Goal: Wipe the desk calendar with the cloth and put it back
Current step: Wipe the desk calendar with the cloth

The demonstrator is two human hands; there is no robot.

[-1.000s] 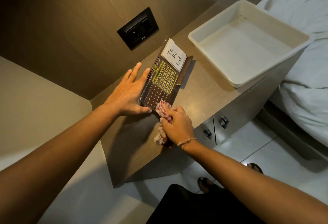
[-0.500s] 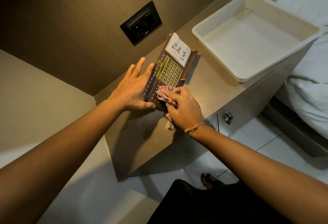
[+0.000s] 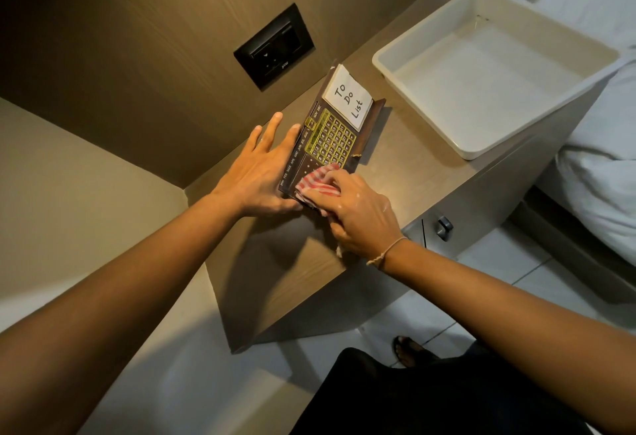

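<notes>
Bunched in the right hand [image 3: 358, 209], the red-and-white striped cloth [image 3: 318, 184] is pressed by closed fingers onto the near end of the desk calendar [image 3: 328, 140]. The left hand [image 3: 261, 173] is spread open and flat against the calendar's long left edge, thumb hooked under the near corner, bracing it without wrapping around it.

Head view, taking the calendar as the landmark: it lies face-up on the wooden bedside cabinet [image 3: 406, 166], a white "To Do List" note [image 3: 348, 97] on its far end. A black wall socket [image 3: 274, 45] sits beyond it to the left; an empty white tray [image 3: 433, 38] stands well apart beyond it to the right.

A second ago the cloth was just off the calendar's near edge, on the cabinet; half a second ago it had reached the lower rows. It now covers the near end, just below the yellow-green date grid. The wipe looks freshly begun, with the grid and note end untouched and the putting back still to come
</notes>
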